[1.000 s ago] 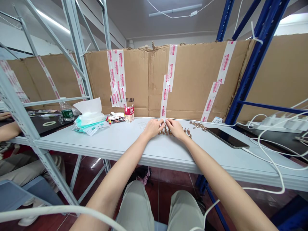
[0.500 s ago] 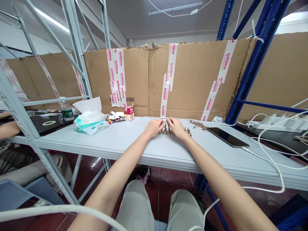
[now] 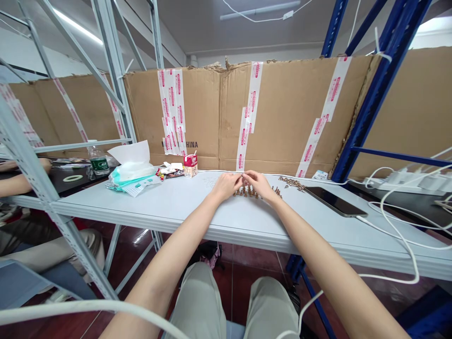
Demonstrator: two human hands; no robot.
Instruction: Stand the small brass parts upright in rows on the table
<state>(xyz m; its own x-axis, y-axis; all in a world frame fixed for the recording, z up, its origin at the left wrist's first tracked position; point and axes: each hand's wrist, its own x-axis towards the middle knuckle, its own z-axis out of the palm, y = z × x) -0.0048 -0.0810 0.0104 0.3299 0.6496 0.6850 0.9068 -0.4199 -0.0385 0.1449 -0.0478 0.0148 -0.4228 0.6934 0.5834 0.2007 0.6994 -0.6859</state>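
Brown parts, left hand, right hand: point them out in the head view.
Brown parts (image 3: 249, 192): head view, middle of the row.
Left hand (image 3: 223, 186): head view, back of the hand.
Right hand (image 3: 259, 184): head view, back of the hand.

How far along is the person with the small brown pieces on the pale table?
Done: a short row of small brown pieces stands on the pale grey table. In hand: the left hand and right hand meet at the row's end, fingertips together. Left: a loose cluster of brown pieces beyond the right hand, beside a black phone.
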